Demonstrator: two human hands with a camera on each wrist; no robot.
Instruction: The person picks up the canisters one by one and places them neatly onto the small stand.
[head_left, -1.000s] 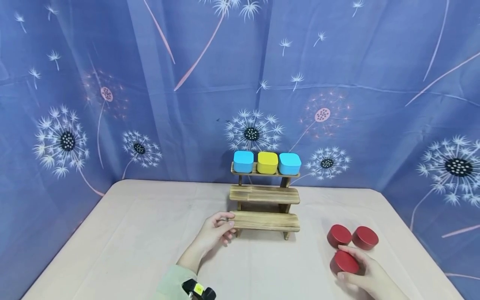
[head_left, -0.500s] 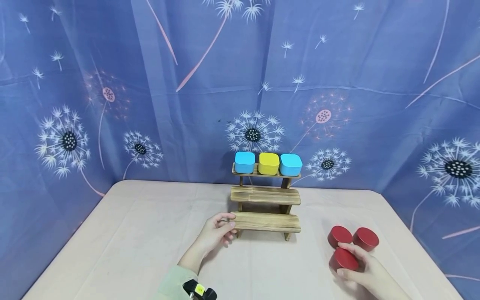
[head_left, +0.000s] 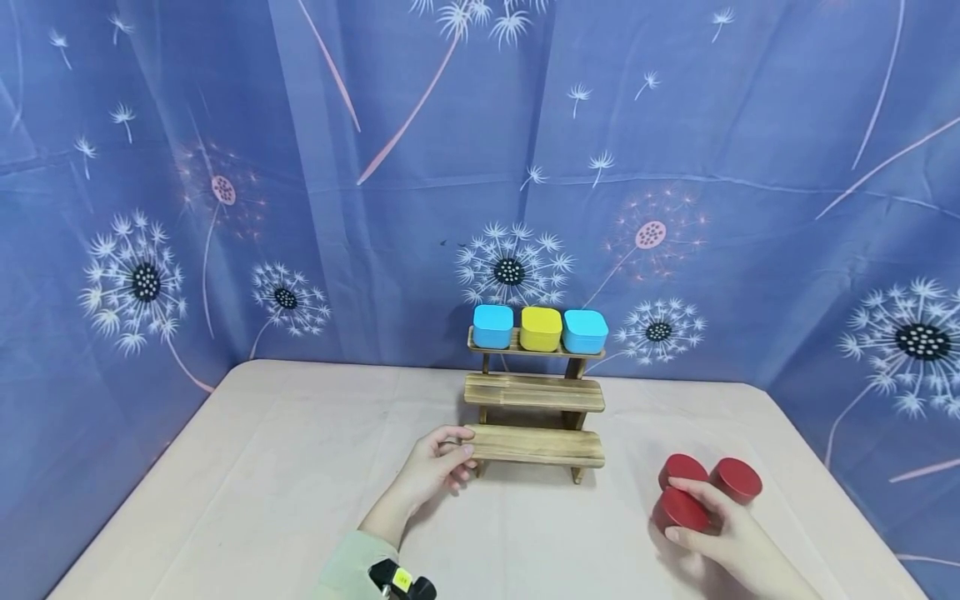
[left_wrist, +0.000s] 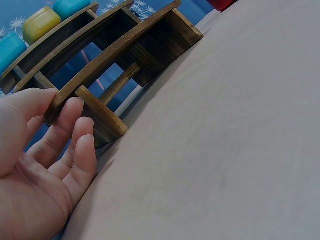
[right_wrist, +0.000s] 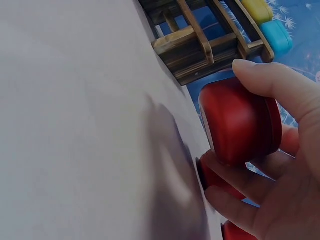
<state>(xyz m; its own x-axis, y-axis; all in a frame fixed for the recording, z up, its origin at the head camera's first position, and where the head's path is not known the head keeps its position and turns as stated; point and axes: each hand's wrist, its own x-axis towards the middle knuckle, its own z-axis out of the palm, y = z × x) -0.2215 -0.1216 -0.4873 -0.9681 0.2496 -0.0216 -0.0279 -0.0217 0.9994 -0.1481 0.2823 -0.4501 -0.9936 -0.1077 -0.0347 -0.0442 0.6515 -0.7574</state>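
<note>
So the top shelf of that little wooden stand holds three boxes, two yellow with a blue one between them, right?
Not quite: the colours are swapped. The head view shows the wooden stand's top shelf holding two blue boxes with a yellow box between them.

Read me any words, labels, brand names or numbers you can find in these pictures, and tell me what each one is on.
Yellow tag on the dark wrist device at the left sleeve: it carries marks, too small and blurred to read.
Red round tins, blue and yellow boxes, wooden stepped shelf, dandelion backdrop: no text visible in any view.
</note>
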